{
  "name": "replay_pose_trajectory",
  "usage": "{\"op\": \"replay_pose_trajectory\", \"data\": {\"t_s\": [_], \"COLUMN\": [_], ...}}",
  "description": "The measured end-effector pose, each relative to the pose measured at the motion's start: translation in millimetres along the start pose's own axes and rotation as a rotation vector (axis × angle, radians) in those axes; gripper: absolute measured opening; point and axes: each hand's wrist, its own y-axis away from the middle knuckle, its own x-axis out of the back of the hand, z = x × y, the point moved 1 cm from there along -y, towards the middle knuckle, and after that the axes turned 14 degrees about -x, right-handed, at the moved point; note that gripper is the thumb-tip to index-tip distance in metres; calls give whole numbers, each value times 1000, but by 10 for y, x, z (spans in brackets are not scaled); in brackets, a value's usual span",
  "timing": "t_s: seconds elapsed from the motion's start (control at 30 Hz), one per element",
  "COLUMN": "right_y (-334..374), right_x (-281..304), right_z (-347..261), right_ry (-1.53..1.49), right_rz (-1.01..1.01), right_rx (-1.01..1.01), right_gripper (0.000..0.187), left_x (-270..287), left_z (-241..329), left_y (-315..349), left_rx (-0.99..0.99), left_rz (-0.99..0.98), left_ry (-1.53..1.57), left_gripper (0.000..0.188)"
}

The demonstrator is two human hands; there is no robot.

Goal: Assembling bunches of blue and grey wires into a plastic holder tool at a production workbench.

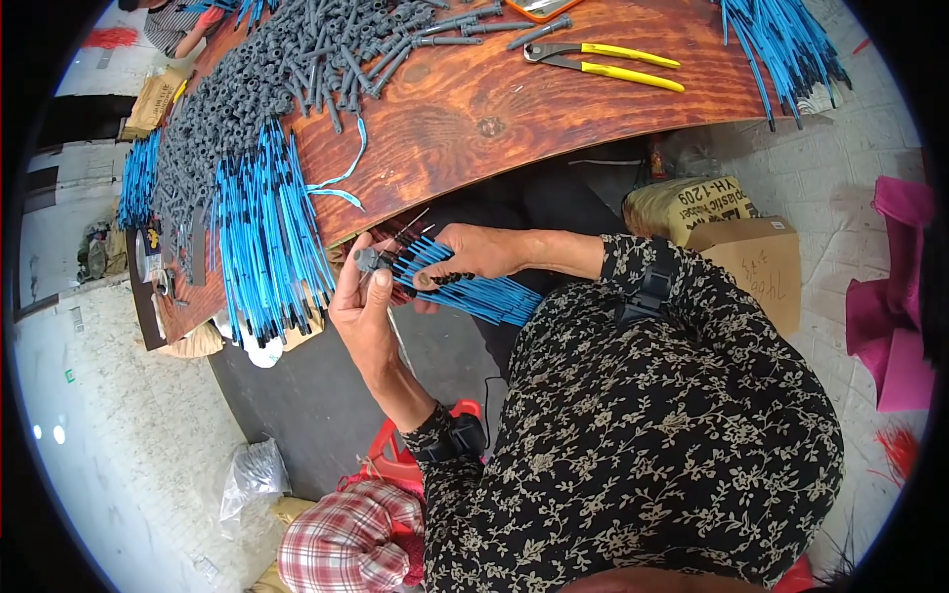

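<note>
Blue wires (499, 299): bunched just off the near edge of the wooden table (445, 114) | right hand (471, 254): closed around them | left hand (364, 308): thumb and fingers pinching grey plastic part (367, 260)

Lots of matt plastic on a glossy wood tabletop (445, 148) here.
We've got dull grey plastic fittings (267, 74) in a heap, blue strands (494, 296) that look like smooth plastic, pliers (618, 73) with a metal head and slick yellow plastic-looking grips, a matt cardboard box (761, 262), a crinkly see-through plastic bag (259, 469), and our floral top (662, 425) is plain matt cloth.
</note>
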Motion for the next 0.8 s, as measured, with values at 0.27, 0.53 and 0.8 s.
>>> {"op": "replay_pose_trajectory", "data": {"t_s": [0.27, 0.53, 0.8], "right_y": [-69, -34, -13], "right_x": [-20, -59, -9], "right_z": [97, -26, -119], "right_ry": [4, 278, 529], "right_rz": [-38, 86, 176], "right_rx": [-27, -60, -104], "right_gripper": [29, 29, 26], "left_x": [116, 174, 131], "left_z": [40, 84, 33], "left_y": [45, 13, -61], "left_rx": [21, 34, 70], "left_rz": [-94, -149, -204], "left_ry": [-29, -100, -59], "left_gripper": [61, 60, 55]}}
